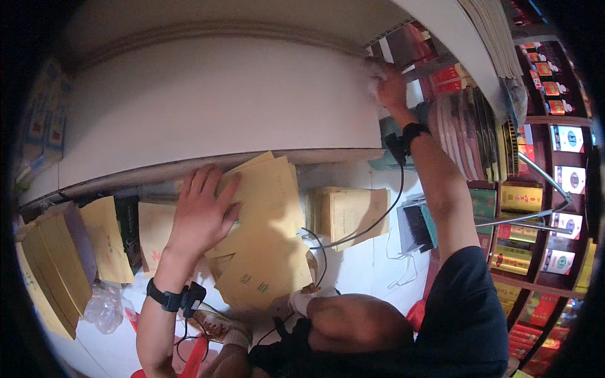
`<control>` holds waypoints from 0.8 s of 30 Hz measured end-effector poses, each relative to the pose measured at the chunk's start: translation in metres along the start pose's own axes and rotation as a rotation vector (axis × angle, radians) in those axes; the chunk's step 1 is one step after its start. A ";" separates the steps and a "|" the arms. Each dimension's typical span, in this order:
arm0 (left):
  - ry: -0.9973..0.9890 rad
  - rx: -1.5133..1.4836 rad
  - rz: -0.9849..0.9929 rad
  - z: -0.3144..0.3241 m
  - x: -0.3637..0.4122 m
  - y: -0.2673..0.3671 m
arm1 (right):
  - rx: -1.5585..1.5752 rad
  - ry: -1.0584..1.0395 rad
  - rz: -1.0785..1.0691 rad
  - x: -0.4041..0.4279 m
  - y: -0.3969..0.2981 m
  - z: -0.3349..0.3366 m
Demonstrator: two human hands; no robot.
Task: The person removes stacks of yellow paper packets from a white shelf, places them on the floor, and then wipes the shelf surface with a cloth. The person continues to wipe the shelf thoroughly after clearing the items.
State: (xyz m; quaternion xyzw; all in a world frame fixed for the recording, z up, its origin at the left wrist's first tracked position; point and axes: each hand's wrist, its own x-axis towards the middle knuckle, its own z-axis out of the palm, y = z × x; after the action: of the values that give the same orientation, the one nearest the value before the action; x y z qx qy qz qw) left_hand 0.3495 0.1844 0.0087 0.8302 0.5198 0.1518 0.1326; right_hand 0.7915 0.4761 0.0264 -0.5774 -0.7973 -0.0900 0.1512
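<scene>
My left hand (203, 208) lies with spread fingers on the upper left part of a stack of yellow paper envelopes or sheets (264, 212), beside the front edge of a white shelf (222, 99). More yellow sheets (264, 279) fan out below that stack, over my feet. My right hand (390, 87) is blurred at the far right end of the shelf board. Something whitish shows at its fingers, and whether it is a cloth or paper I cannot tell. Each wrist wears a black strap with a small cabled device.
Upright paper stacks (359, 215) stand below the shelf, with more yellow bundles (56, 269) at the left. A clear plastic bag (104, 307) lies on the white floor. A dustpan and brush (416, 227) stand at the right, near display shelves (534, 279) of boxed goods. A black cable crosses the middle.
</scene>
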 end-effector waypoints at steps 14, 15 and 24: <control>0.051 0.012 0.003 0.005 0.001 0.002 | -0.007 -0.237 0.023 -0.100 0.005 0.003; 0.054 -0.006 0.010 0.006 0.003 0.003 | 0.018 -0.236 -0.038 -0.110 0.008 -0.001; 0.040 -0.006 0.008 0.001 0.002 0.004 | 0.050 -0.255 0.068 -0.055 0.020 0.014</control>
State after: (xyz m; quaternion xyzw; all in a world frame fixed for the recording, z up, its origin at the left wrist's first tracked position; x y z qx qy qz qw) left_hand 0.3541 0.1846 0.0096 0.8286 0.5187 0.1704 0.1239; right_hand 0.8241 0.4381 -0.0061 -0.6067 -0.7921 0.0091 0.0660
